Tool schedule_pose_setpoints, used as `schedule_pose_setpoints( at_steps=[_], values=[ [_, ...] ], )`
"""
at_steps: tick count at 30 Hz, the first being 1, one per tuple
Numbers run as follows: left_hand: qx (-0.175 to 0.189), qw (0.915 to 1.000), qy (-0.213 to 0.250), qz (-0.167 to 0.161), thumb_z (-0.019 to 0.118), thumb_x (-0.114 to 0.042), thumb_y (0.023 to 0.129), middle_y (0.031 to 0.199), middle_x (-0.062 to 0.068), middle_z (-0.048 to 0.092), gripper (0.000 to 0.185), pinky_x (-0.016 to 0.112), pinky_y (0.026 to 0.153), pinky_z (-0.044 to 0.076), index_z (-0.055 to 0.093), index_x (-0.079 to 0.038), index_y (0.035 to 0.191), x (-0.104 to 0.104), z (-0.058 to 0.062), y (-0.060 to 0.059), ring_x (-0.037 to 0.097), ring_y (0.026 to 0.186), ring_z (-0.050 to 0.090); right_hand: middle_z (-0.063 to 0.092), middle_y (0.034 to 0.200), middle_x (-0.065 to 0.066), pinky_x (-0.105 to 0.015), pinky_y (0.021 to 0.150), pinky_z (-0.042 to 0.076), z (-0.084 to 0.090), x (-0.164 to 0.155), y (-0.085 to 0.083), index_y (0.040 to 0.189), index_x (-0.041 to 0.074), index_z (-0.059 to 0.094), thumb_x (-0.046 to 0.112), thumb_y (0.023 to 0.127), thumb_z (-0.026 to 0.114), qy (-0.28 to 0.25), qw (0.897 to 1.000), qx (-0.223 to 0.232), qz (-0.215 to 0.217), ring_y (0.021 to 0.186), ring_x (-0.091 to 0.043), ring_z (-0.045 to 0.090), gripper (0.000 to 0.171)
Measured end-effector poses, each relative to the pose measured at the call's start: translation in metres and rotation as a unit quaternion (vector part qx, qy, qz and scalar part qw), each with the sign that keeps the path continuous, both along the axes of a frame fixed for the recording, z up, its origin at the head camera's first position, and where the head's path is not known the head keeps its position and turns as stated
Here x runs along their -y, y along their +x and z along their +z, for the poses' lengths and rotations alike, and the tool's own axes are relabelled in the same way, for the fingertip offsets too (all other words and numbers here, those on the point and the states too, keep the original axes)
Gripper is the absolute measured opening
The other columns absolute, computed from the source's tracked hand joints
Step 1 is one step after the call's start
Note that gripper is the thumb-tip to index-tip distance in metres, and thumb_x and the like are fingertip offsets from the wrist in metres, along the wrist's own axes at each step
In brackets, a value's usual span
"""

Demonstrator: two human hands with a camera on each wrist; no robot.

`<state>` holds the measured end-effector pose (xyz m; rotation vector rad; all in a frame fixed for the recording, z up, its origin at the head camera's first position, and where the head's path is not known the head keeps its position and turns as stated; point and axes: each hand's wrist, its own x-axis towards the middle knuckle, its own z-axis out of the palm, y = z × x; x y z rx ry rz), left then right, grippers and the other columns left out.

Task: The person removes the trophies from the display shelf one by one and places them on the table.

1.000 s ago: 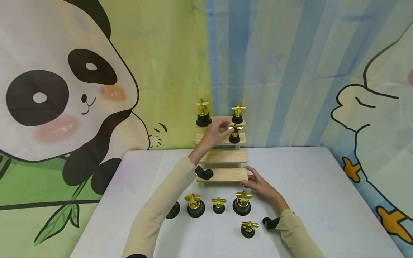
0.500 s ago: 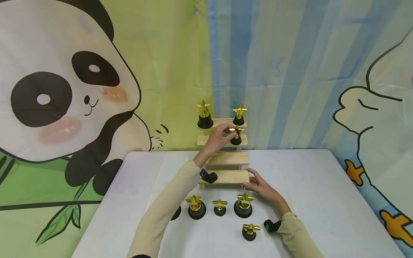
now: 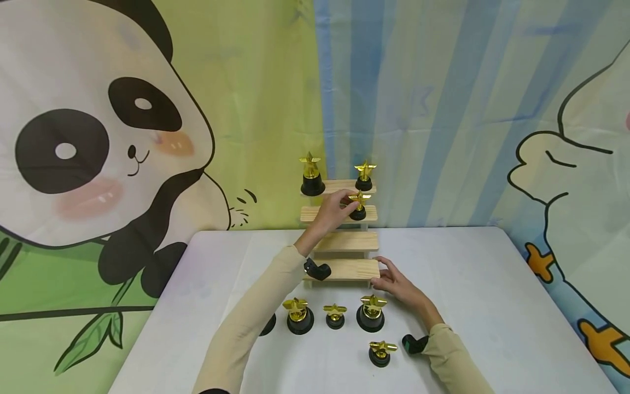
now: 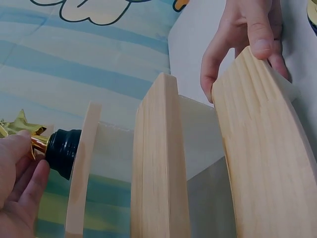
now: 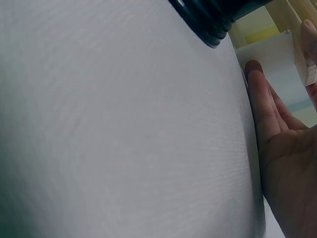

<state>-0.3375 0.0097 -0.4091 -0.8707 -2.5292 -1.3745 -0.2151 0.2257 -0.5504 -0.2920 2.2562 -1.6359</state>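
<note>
A small trophy [image 3: 358,212] with a gold star and black base stands on the second-highest shelf, near its right end. My left hand [image 3: 336,209] pinches its gold stem between thumb and fingers; in the left wrist view the black base [image 4: 63,152] meets the board. At the bottom shelf [image 3: 346,269] of the wooden tiered stand, my right hand [image 3: 401,285] grips the right end. The left wrist view shows its thumb [image 4: 260,42] on one side of the board and a finger [image 4: 213,69] on the other. Part of the stand is hidden behind my left arm.
On the top shelf are a larger trophy [image 3: 311,176] at left and a smaller trophy [image 3: 364,176] at right. Several more stand on the white table [image 3: 443,257] in front, including a trophy [image 3: 380,354] nearest me. Printed curtains [image 3: 266,109] hang behind.
The head view has shifted slightly. My left hand has moved a little to the right around the trophy, which has stayed nearly in place. My right hand still holds the bottom shelf's end.
</note>
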Motion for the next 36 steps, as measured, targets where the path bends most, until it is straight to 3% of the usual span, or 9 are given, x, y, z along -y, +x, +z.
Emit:
schedule_pose_setpoints(
  at_steps=[18, 31, 36],
  values=[
    [-0.023, 0.9991, 0.035, -0.01, 0.064, -0.015, 0.094, 0.113, 0.014, 0.068, 0.032, 0.023, 0.083, 0.058, 0.061, -0.004, 0.124, 0.013, 0.005, 0.006, 0.023, 0.098, 0.069, 0.056, 0.129, -0.027, -0.05, 0.101, 0.048, -0.004, 0.0, -0.003, 0.152, 0.018, 0.015, 0.029, 0.099, 0.057, 0.005, 1.0, -0.012, 0.002, 0.11, -0.03, 0.063, 0.069],
    [-0.017, 0.9988, 0.033, 0.031, 0.064, -0.018, 0.095, 0.116, 0.011, 0.068, 0.03, 0.028, 0.087, 0.058, 0.061, -0.007, 0.123, 0.041, -0.001, 0.01, 0.022, 0.102, 0.068, 0.057, 0.127, -0.027, -0.051, 0.101, 0.048, -0.004, 0.0, -0.001, 0.153, 0.016, 0.014, 0.027, 0.099, 0.055, -0.004, 1.0, -0.019, 0.007, 0.11, -0.03, 0.063, 0.068],
    [-0.026, 0.9989, 0.03, 0.026, 0.063, -0.016, 0.095, 0.119, 0.013, 0.067, 0.031, 0.03, 0.086, 0.059, 0.061, -0.006, 0.124, 0.049, -0.003, 0.015, 0.024, 0.102, 0.068, 0.056, 0.128, -0.026, -0.05, 0.101, 0.048, -0.003, 0.0, 0.0, 0.152, 0.016, 0.014, 0.028, 0.099, 0.056, 0.002, 1.0, -0.017, 0.002, 0.109, -0.028, 0.063, 0.068]
  ],
)
